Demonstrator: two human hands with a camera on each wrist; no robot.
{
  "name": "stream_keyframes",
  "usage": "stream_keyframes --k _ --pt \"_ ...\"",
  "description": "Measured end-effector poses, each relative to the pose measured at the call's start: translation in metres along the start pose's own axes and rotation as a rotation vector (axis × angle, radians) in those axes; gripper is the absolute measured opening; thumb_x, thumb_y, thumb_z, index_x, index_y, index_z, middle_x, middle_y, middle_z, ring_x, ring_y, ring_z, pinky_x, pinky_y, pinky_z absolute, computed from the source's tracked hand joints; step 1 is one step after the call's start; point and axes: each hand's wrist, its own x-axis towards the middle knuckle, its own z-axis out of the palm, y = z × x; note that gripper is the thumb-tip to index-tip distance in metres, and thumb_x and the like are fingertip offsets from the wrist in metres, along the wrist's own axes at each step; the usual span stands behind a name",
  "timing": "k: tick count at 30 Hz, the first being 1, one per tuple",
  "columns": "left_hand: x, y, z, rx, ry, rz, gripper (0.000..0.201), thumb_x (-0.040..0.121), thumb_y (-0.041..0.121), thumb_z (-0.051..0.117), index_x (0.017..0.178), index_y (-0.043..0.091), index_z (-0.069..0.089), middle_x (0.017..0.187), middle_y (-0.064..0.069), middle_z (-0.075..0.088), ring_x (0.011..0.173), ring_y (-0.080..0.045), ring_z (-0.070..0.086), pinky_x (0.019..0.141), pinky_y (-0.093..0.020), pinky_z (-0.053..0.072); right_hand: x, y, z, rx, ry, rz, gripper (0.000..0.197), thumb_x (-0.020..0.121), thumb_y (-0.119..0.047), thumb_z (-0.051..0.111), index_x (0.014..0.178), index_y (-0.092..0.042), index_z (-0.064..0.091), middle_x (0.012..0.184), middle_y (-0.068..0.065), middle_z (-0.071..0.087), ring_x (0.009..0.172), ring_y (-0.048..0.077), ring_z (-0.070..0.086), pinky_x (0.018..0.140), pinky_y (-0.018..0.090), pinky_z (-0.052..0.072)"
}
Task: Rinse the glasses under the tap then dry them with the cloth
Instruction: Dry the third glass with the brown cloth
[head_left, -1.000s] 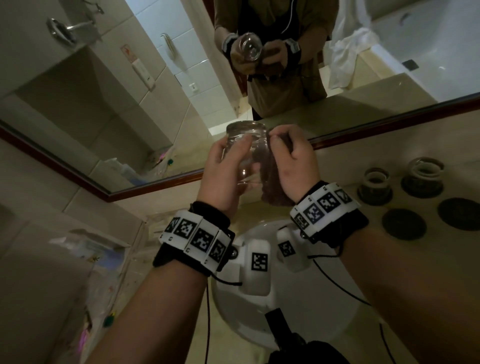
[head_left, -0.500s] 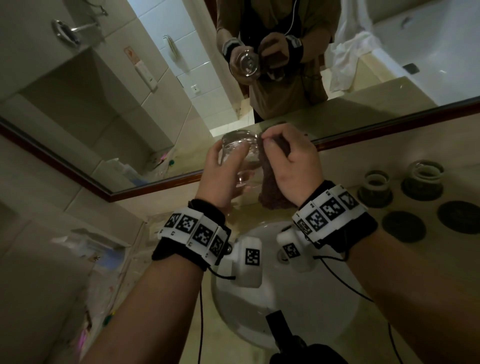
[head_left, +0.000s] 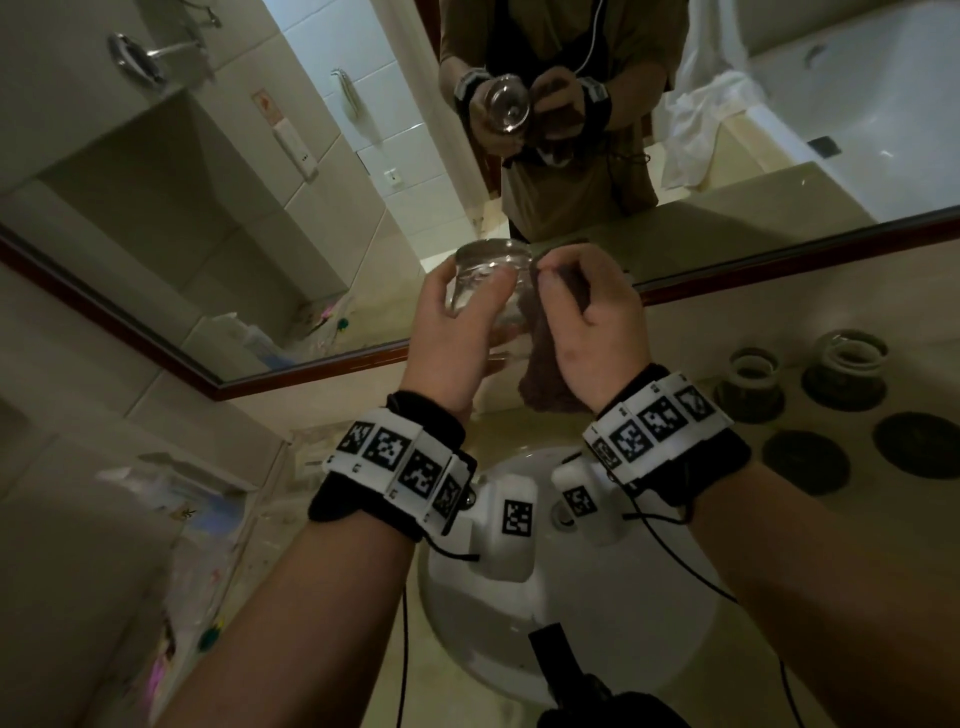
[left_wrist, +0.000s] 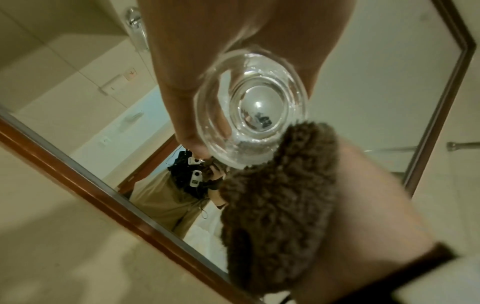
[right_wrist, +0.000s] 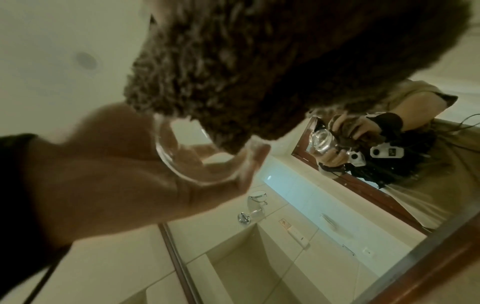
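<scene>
My left hand (head_left: 457, 332) grips a clear glass (head_left: 488, 288) held up in front of the mirror, above the sink. In the left wrist view the glass (left_wrist: 252, 111) shows its thick round base, my fingers curled round its wall. My right hand (head_left: 582, 317) pinches a brown fluffy cloth (head_left: 543, 374) against the glass's right side near the rim; the rest of the cloth hangs down below my palm. The right wrist view shows the cloth (right_wrist: 285, 61) lying over the glass (right_wrist: 202, 160). The tap is hidden behind my wrists.
A white round sink (head_left: 493, 623) lies below my wrists. On the counter to the right stand two upturned glasses (head_left: 750, 382) (head_left: 844, 366) on dark coasters, with two bare coasters (head_left: 805, 460) (head_left: 917, 444) in front. The mirror's brown frame (head_left: 311, 371) runs behind. Wrapped toiletries (head_left: 171, 519) lie at the left.
The glass in my left hand has tilted slightly, its rim now lower and more level. My right hand has shifted the cloth at the rim, thumb and finger now pinching it at the top.
</scene>
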Motion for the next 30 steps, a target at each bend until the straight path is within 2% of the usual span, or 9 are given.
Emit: stream_keyframes --k 3,8,11,13,15,18,21,24,30 --pt "-0.002 0.003 0.002 -0.061 -0.089 0.001 0.036 0.094 0.033 0.059 0.127 0.023 0.053 0.100 -0.003 0.069 0.082 -0.021 0.065 0.069 -0.035 0.054 0.005 0.004 -0.004 0.070 -0.020 0.119 0.008 0.095 -0.015 0.048 0.093 -0.021 0.054 0.090 -0.005 0.058 0.081 0.007 0.055 0.074 0.009 0.041" --pt "0.001 0.000 -0.001 -0.021 -0.136 -0.050 0.032 0.097 0.033 0.054 0.127 0.024 0.056 0.085 0.010 0.071 0.088 -0.017 0.065 0.078 -0.036 0.052 0.006 0.013 -0.004 0.041 -0.038 0.135 0.010 0.093 -0.012 0.052 0.089 -0.019 0.057 0.082 -0.014 0.056 0.075 0.000 0.053 0.071 0.005 0.039" --pt "0.002 -0.001 0.003 0.134 -0.087 0.015 0.046 0.097 0.035 0.054 0.141 0.029 0.041 0.107 0.002 0.067 0.092 -0.014 0.067 0.080 -0.033 0.054 0.005 0.017 -0.004 0.008 -0.028 0.149 0.012 0.093 -0.012 0.052 0.087 -0.022 0.056 0.081 -0.017 0.054 0.076 -0.008 0.052 0.069 0.002 0.036" --pt "0.002 -0.004 0.005 0.184 -0.069 0.059 0.051 0.090 0.042 0.063 0.135 0.031 0.042 0.117 0.000 0.066 0.102 -0.019 0.067 0.089 -0.037 0.054 0.004 0.015 -0.003 0.000 -0.020 0.145 0.010 0.092 -0.014 0.052 0.087 -0.022 0.056 0.082 -0.015 0.055 0.075 -0.003 0.052 0.070 0.002 0.036" --pt "0.004 -0.006 0.005 0.141 -0.035 0.048 0.056 0.086 0.035 0.070 0.134 0.024 0.045 0.113 -0.001 0.067 0.097 -0.019 0.069 0.076 -0.032 0.057 0.003 0.010 -0.003 0.015 -0.021 0.125 0.006 0.090 -0.018 0.052 0.088 -0.021 0.057 0.085 -0.010 0.058 0.080 0.003 0.054 0.074 0.007 0.040" --pt "0.006 -0.004 0.000 0.081 -0.026 0.001 0.042 0.091 0.028 0.064 0.130 0.022 0.051 0.098 0.002 0.066 0.079 -0.013 0.067 0.056 -0.024 0.050 0.003 -0.002 -0.003 0.036 -0.018 0.046 0.009 0.088 -0.021 0.051 0.089 -0.019 0.060 0.089 -0.004 0.061 0.085 0.007 0.056 0.079 0.015 0.043" --pt "0.005 -0.004 -0.004 -0.008 -0.070 -0.032 0.028 0.094 0.032 0.058 0.120 0.022 0.059 0.085 0.006 0.068 0.074 -0.011 0.064 0.057 -0.024 0.049 0.005 -0.008 -0.004 0.003 0.017 -0.019 0.014 0.091 -0.020 0.050 0.093 -0.013 0.063 0.092 -0.001 0.061 0.086 0.009 0.057 0.081 0.013 0.042" --pt "0.002 -0.001 -0.003 -0.074 -0.164 -0.038 0.035 0.093 0.035 0.058 0.123 0.018 0.059 0.098 -0.005 0.067 0.084 -0.021 0.062 0.065 -0.031 0.051 0.008 0.001 -0.006 0.040 -0.036 0.134 0.009 0.095 -0.018 0.050 0.093 -0.020 0.058 0.089 -0.006 0.060 0.081 0.005 0.056 0.075 0.009 0.041" --pt "0.005 -0.003 -0.003 -0.020 -0.089 -0.060 0.026 0.094 0.032 0.059 0.118 0.021 0.061 0.090 0.000 0.066 0.081 -0.019 0.061 0.062 -0.029 0.047 0.006 0.004 -0.005 0.008 -0.058 0.105 0.012 0.091 -0.019 0.051 0.092 -0.016 0.063 0.090 -0.005 0.062 0.086 0.011 0.058 0.079 0.018 0.044"
